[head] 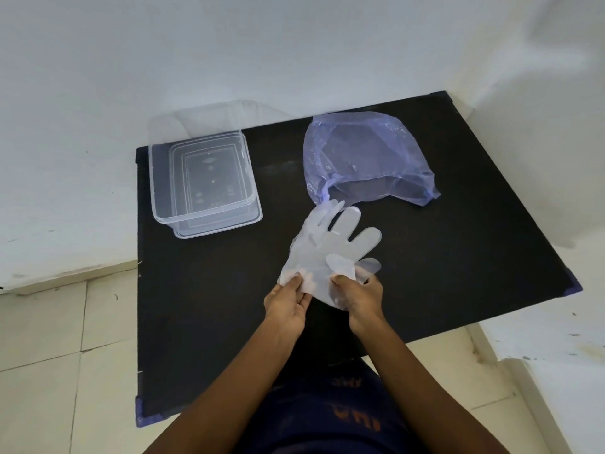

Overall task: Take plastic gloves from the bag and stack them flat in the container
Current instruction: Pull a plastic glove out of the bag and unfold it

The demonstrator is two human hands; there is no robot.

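While both hands pinch gloves [327, 250], container [203, 178] apart

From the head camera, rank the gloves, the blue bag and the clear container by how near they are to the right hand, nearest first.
1. Gloves: pinched at the cuff by the right hand, touching it.
2. Blue bag: beyond the gloves, toward the table's far right.
3. Clear container: far left of the table, across from the left hand.
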